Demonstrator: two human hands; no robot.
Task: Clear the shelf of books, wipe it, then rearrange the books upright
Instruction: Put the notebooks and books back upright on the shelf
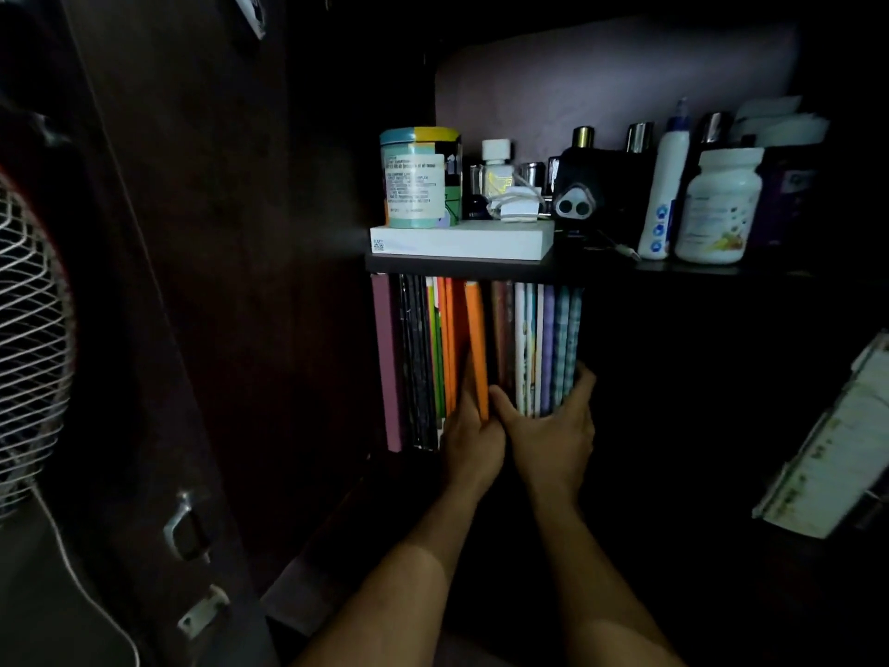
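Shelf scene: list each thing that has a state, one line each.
Orange book: tilted, gripped by left hand.
Right-hand bundle of books: upright, gripped by right hand.
Left row of books: upright.
White box: lying flat.
Round tin: upright, lid on.

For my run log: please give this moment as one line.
left hand: holds orange book | right hand: grips right book stack | books: upright

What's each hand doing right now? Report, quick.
Left hand: holds the orange book.
Right hand: grips the bundle of books, thumb on one side, fingers on the other.
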